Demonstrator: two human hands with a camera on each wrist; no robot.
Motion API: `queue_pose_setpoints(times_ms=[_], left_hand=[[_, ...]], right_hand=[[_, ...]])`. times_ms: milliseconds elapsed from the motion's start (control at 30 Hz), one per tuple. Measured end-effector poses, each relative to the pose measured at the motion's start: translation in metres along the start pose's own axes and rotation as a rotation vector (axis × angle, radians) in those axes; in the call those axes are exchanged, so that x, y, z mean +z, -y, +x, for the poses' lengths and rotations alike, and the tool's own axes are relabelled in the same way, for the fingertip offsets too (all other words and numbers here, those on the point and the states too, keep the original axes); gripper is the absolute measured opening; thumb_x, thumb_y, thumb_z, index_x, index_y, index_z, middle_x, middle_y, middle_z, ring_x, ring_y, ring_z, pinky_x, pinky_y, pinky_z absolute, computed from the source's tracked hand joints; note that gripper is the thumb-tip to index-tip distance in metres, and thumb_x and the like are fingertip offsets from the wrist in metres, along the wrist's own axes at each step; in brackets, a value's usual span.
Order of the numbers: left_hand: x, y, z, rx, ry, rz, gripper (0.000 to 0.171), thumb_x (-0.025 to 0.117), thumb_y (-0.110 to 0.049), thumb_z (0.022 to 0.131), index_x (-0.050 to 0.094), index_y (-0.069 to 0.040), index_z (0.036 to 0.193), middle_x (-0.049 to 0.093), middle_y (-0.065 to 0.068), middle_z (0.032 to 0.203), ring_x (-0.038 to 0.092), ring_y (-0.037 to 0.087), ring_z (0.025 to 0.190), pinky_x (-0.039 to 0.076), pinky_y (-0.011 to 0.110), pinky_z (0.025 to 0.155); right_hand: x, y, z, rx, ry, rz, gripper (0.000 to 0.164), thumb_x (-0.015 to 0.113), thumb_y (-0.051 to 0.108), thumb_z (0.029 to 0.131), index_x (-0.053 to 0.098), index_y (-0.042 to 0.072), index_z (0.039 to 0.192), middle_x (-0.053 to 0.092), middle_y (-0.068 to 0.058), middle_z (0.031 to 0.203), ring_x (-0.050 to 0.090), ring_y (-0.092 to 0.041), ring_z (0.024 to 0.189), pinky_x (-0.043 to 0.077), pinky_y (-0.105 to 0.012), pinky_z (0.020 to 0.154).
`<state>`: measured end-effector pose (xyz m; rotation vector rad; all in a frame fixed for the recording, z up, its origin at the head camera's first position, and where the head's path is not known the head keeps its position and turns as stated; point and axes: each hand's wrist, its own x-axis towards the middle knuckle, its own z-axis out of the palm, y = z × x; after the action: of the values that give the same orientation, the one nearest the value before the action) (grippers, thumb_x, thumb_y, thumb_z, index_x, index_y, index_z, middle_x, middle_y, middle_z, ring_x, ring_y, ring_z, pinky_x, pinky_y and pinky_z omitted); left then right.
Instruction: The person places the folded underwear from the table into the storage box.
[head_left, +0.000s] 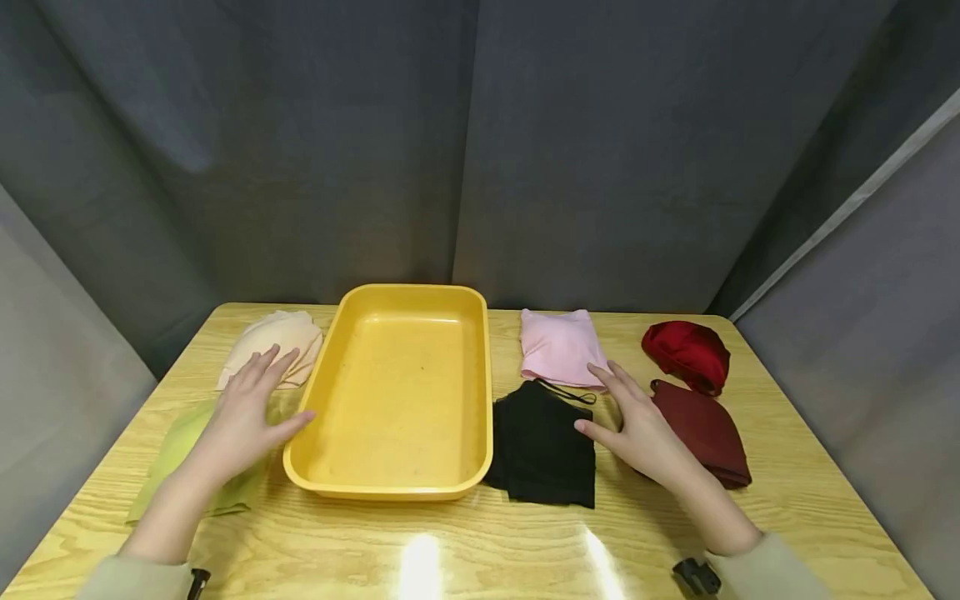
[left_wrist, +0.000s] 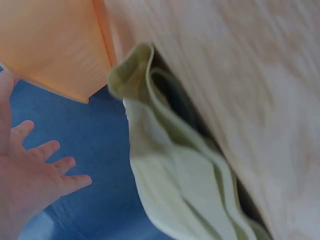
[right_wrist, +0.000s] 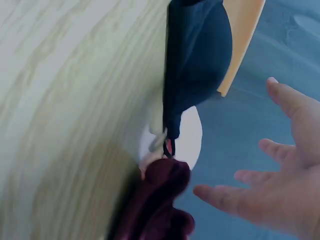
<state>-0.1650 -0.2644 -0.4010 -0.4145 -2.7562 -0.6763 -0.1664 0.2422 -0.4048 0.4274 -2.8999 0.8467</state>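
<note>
In the head view my left hand (head_left: 242, 421), fingers spread and holding nothing, hovers over the folded yellow-green garment (head_left: 176, 450). Its fingertips overlap the beige folded garment (head_left: 277, 342), and the thumb reaches to the left rim of the yellow tray (head_left: 491, 400). My right hand (head_left: 643, 429), likewise spread and holding nothing, is between the black folded garment with a thin strap (head_left: 551, 450) and the brown-red folded garment (head_left: 708, 437). Its fingertips overlap the corner of the pink folded garment (head_left: 562, 346). Both wrist views show the hands raised off the tabletop.
At the back right lies a shiny dark red rounded garment (head_left: 686, 354). Everything stands on a light wooden table (head_left: 525, 546). Grey curtains (head_left: 600, 150) hang close behind its far edge and along both sides.
</note>
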Motion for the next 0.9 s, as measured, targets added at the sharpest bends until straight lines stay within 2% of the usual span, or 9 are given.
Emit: queue_pose_setpoints(times_ms=[133, 300, 467, 600, 767, 900], left_hand=[[0.006, 0.0, 0.003, -0.024, 0.036, -0.062, 0.087, 0.074, -0.041, 0.079, 0.027, -0.021, 0.15, 0.025, 0.023, 0.15, 0.019, 0.048, 0.136, 0.022, 0.072, 0.096], [0.013, 0.004, 0.006, -0.023, 0.056, -0.109, 0.088, 0.076, -0.035, 0.079, 0.028, -0.013, 0.149, 0.032, 0.023, 0.147, 0.032, 0.046, 0.13, 0.031, 0.064, 0.097], [0.017, 0.007, 0.01, -0.016, 0.092, -0.189, 0.084, 0.076, -0.027, 0.08, 0.029, -0.01, 0.148, 0.043, 0.023, 0.137, 0.047, 0.043, 0.119, 0.042, 0.057, 0.092], [0.02, 0.01, 0.012, -0.044, 0.145, -0.262, 0.079, 0.075, -0.024, 0.081, 0.032, -0.006, 0.145, 0.051, 0.024, 0.125, 0.057, 0.039, 0.106, 0.052, 0.046, 0.082], [0.02, 0.011, 0.013, -0.09, 0.185, -0.331, 0.079, 0.075, -0.023, 0.081, 0.033, -0.005, 0.145, 0.052, 0.023, 0.125, 0.059, 0.035, 0.102, 0.055, 0.034, 0.074], [0.019, 0.009, 0.014, -0.109, 0.202, -0.356, 0.072, 0.071, -0.024, 0.086, 0.033, -0.005, 0.144, 0.051, 0.024, 0.125, 0.06, 0.035, 0.102, 0.054, 0.031, 0.073]], right_hand=[[0.009, -0.002, 0.004, -0.001, 0.046, 0.038, 0.084, 0.069, 0.05, 0.081, 0.03, 0.019, 0.149, 0.025, -0.021, 0.152, 0.028, -0.044, 0.135, 0.028, -0.067, 0.099], [0.017, -0.007, 0.009, -0.005, 0.103, 0.105, 0.085, 0.073, 0.046, 0.079, 0.033, 0.015, 0.147, 0.033, -0.02, 0.149, 0.031, -0.043, 0.134, 0.028, -0.064, 0.101], [0.023, -0.012, 0.014, -0.004, 0.171, 0.143, 0.086, 0.076, 0.043, 0.077, 0.035, 0.013, 0.146, 0.038, -0.021, 0.145, 0.04, -0.041, 0.129, 0.037, -0.058, 0.098], [0.026, -0.014, 0.019, -0.013, 0.216, 0.154, 0.089, 0.078, 0.042, 0.075, 0.034, 0.013, 0.146, 0.04, -0.02, 0.144, 0.045, -0.038, 0.122, 0.042, -0.052, 0.092], [0.027, -0.015, 0.026, -0.013, 0.267, 0.214, 0.091, 0.081, 0.037, 0.073, 0.033, 0.01, 0.146, 0.038, -0.019, 0.145, 0.036, -0.04, 0.131, 0.034, -0.057, 0.101], [0.029, -0.017, 0.031, 0.022, 0.315, 0.269, 0.093, 0.082, 0.034, 0.071, 0.033, 0.009, 0.146, 0.041, -0.022, 0.142, 0.038, -0.039, 0.13, 0.035, -0.055, 0.101]])
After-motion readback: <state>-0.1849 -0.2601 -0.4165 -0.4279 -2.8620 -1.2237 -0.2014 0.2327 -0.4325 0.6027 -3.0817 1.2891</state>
